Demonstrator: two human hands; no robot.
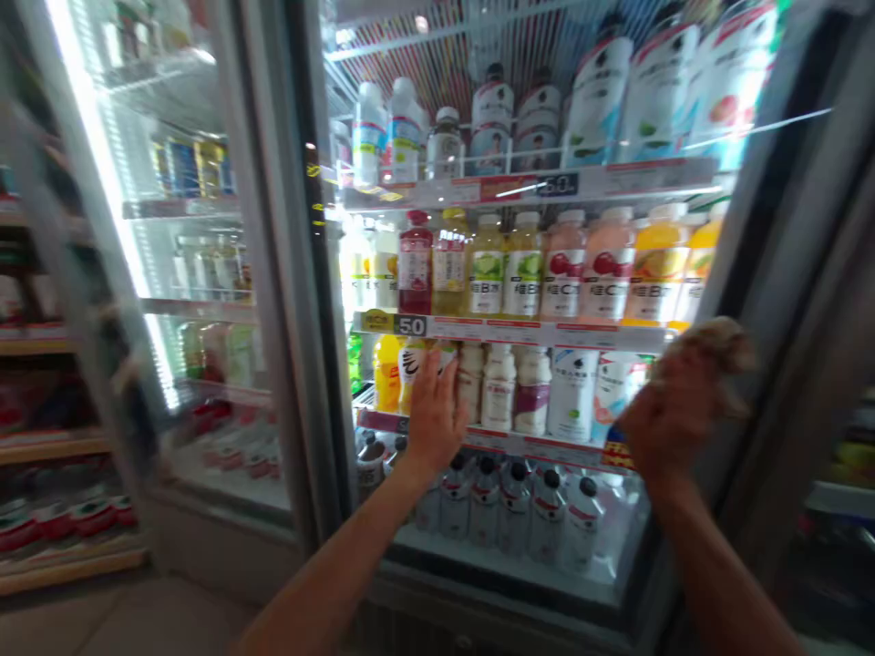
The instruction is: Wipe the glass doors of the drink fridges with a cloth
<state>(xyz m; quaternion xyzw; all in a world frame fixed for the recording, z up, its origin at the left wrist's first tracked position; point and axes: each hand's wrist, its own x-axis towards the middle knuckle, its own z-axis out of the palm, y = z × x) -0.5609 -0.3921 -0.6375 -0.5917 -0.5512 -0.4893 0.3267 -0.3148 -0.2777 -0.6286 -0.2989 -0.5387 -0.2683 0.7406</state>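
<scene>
A head-worn camera looks into a tall, brightly lit drinks refrigerator with a grey metal frame (311, 301) in a shop. Two bare forearms reach up from the bottom of the picture.

The left hand (435, 415) is open, fingers straight and close together, palm facing the cooler. It lies flat against the front of the third shelf from the top, over a white bottle with a black swirl label (412, 364) and just beside a yellow plastic bottle (386, 372). It grips nothing.

The right hand (674, 415) is raised at the right end of the same shelf, beside the cooler's right frame. Its fingers are curled around a crumpled, brownish cloth-like wad (715, 346) that sticks out above the knuckles. The wad is blurred, so what it is made of cannot be told.

Between the hands stand pale cream bottles with white caps (499, 387) and white cartons with green and pink marks (572, 392). The shelf above holds a row of juice bottles in red, green, pink and orange (526, 269), with a price strip reading 50 (410, 325). Below the hands are white bottles with black caps (516, 506). To the left, a second glass-fronted cooler (191, 273) appears blurred.
</scene>
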